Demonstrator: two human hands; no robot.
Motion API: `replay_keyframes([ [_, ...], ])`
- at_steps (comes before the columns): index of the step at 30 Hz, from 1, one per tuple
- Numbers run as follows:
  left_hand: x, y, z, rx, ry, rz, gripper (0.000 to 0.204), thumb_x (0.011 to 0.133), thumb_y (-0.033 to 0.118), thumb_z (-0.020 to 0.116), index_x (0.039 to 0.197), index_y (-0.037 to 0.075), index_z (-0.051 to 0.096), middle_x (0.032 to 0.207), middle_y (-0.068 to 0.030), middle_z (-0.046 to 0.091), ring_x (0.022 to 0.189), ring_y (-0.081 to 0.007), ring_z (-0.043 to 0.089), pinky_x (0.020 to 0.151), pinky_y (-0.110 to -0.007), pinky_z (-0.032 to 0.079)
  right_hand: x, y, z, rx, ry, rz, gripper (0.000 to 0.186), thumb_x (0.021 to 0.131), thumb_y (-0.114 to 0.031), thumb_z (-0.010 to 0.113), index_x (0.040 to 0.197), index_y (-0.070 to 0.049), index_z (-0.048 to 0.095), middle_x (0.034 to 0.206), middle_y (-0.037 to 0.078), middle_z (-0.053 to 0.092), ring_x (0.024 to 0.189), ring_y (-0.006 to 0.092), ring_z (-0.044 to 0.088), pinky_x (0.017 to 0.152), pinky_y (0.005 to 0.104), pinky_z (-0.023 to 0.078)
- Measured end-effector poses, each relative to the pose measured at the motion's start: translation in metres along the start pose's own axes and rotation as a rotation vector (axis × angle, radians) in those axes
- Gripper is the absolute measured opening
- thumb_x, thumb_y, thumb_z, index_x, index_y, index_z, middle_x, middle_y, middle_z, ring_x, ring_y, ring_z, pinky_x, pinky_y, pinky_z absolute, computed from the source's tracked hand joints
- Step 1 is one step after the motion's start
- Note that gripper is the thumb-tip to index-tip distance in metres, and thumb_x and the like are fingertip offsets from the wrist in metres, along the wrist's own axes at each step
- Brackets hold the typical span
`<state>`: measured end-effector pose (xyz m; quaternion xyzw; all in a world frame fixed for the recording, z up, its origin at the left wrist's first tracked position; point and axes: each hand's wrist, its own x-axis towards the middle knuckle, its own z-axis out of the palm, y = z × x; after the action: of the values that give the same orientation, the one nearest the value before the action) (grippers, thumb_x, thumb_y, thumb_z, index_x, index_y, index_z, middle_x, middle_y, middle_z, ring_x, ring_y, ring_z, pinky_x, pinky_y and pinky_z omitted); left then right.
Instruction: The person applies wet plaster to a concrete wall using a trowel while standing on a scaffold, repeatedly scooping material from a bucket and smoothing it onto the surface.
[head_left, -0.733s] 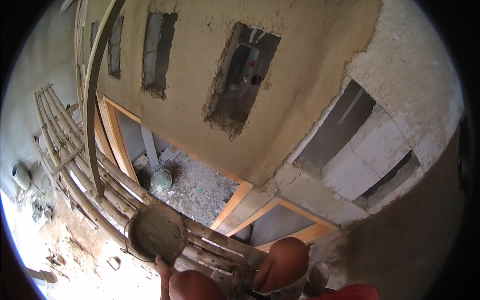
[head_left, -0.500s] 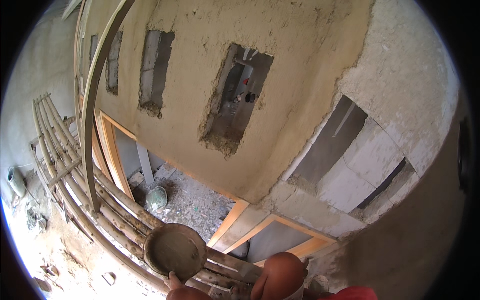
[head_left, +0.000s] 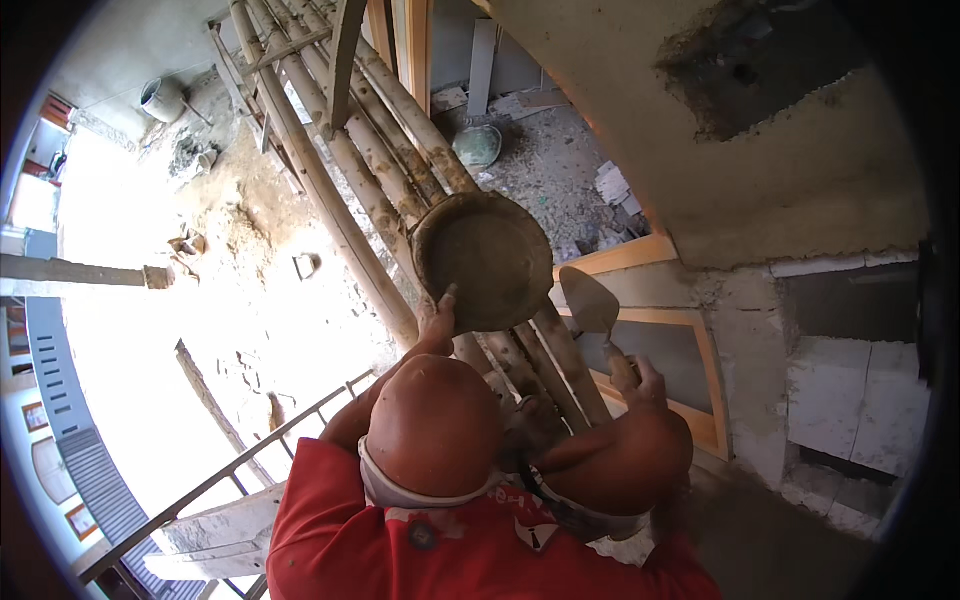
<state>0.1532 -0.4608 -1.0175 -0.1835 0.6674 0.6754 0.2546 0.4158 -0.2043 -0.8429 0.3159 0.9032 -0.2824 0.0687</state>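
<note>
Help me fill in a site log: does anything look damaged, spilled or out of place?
The wall opening at upper right has ragged, broken-looking edges, and loose white pieces litter the floor beyond the wooden frame. Nothing looks odd nearby: the left hand grips the basin by its rim; the right hand holds a trowel.

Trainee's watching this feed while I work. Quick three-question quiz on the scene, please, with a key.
1. What does the right hand hold?
2. True or false: the left hand hangs free, touching nothing.
3. The platform below is built of: A) steel plates, B) round poles, C) bricks.

Key:
1. A trowel, gripped by its handle.
2. False: its thumb is at the rim of the round pan.
3. B.
</note>
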Motion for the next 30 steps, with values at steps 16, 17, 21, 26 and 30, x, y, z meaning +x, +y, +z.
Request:
replay_keyframes([
  [16, -0.025, 0.043, -0.031, -0.097, -0.318, -0.062, 0.093, 0.093, 0.019, 0.060, 0.152, 0.021, -0.011, 0.147, -0.0169, 0.035, 0.105, -0.0330, 0.062, 0.084, -0.047, 0.054, 0.181, -0.114, 0.000, -0.311, -0.033, -0.639, 0.027, 0.082, -0.016, 0.062, 0.106, -0.004, 0.058, 0.080, 0.016, 0.065, 0.076, 0.0366, 0.065, 0.067, 0.0481, 0.052],
  [17, -0.021, 0.052, -0.032, -0.118, -0.332, -0.130, 0.094, 0.093, 0.021, 0.060, 0.152, 0.022, -0.014, 0.147, -0.0171, 0.034, 0.103, -0.0336, 0.062, 0.083, -0.047, 0.054, 0.197, -0.106, 0.015, -0.341, -0.012, -0.634, 0.025, 0.082, -0.016, 0.062, 0.104, -0.004, 0.058, 0.079, 0.016, 0.065, 0.075, 0.0362, 0.065, 0.067, 0.0477, 0.052],
  [21, 0.001, 0.060, -0.028, -0.117, -0.425, -0.191, 0.065, 0.097, 0.024, 0.053, 0.148, 0.015, 0.015, 0.131, -0.0195, 0.048, 0.089, -0.0347, 0.067, 0.068, -0.046, 0.060, 0.224, -0.105, 0.077, -0.351, -0.256, -0.582, 0.020, 0.084, -0.017, 0.059, 0.099, -0.004, 0.061, 0.079, 0.018, 0.065, 0.075, 0.0377, 0.064, 0.069, 0.0457, 0.052],
  [26, 0.012, 0.037, -0.022, -0.130, -0.420, -0.089, 0.043, 0.096, 0.017, 0.047, 0.136, 0.010, 0.033, 0.111, -0.0184, 0.058, 0.085, -0.0330, 0.068, 0.061, -0.046, 0.062, 0.184, -0.104, 0.103, -0.095, -0.449, -0.421, 0.025, 0.083, -0.023, 0.060, 0.101, -0.005, 0.061, 0.083, 0.019, 0.063, 0.082, 0.0365, 0.063, 0.075, 0.0451, 0.050],
  [30, 0.021, 0.023, -0.028, -0.144, -0.423, -0.008, 0.045, 0.093, 0.011, 0.046, 0.137, 0.009, 0.033, 0.105, -0.0176, 0.060, 0.077, -0.0302, 0.068, 0.058, -0.042, 0.061, 0.151, -0.125, 0.057, -0.254, -0.389, -0.463, 0.030, 0.080, -0.023, 0.063, 0.105, -0.006, 0.059, 0.084, 0.016, 0.062, 0.082, 0.0336, 0.063, 0.074, 0.0441, 0.050],
])
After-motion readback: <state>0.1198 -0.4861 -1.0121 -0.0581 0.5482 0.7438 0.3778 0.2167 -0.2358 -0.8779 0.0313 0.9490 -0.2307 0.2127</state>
